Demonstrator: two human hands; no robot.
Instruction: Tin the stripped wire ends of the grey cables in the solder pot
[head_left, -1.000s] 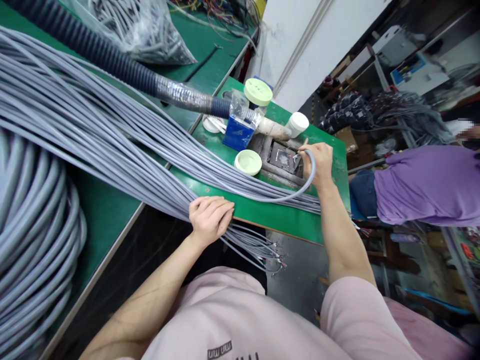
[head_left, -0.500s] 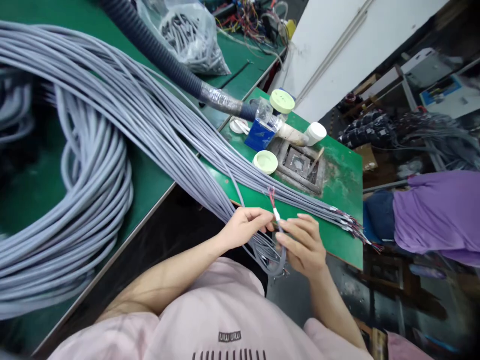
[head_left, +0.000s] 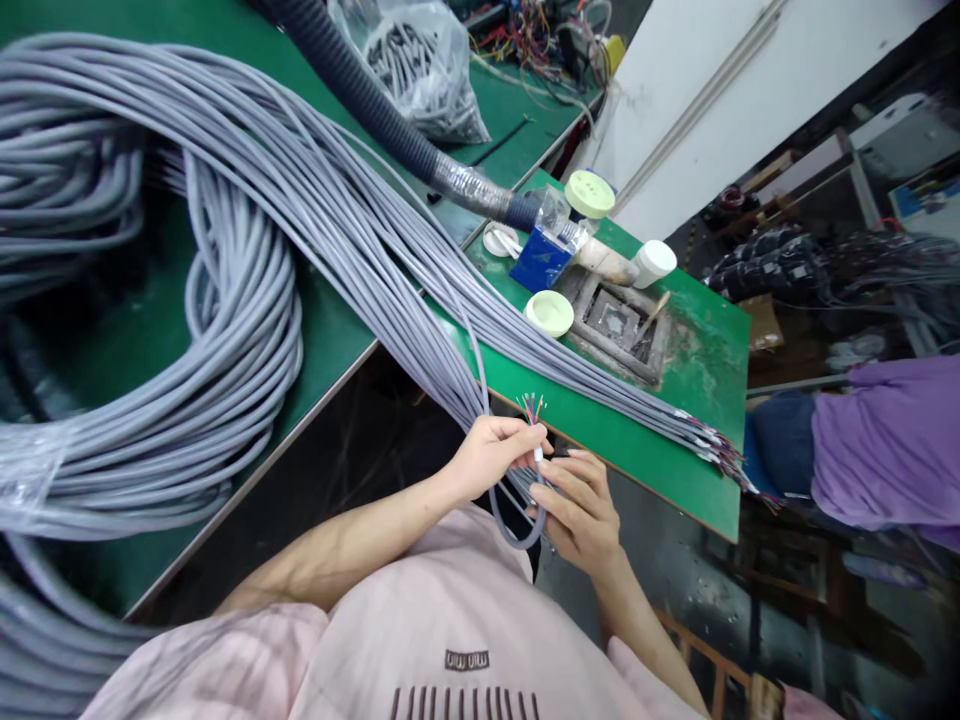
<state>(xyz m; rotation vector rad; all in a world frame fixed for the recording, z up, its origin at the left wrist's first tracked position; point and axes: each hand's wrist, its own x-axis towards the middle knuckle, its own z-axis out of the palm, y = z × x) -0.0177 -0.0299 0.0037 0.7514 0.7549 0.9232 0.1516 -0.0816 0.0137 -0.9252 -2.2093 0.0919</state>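
A grey cable loops up in front of my chest, its end pointing away from me. Several thin coloured wires fan out of that end above a white band. My left hand pinches the wires just above the band, thumb on top. Just below, the fingers of my right hand are closed on the grey jacket. Beside my left hand hangs a bundle of grey cables, part of it running down behind my hands. Another row of stripped cable ends lies along the green board.
Thick cable coils cover the left bench. A black hose reaches over to a blue box. Near it are a pale green lid, a white cup and a square solder pot. A person in purple is at right.
The cable end has moved left, closer to my left hand, and its wires are now spread apart. My right hand has shifted left with it. The whole view has turned slightly.
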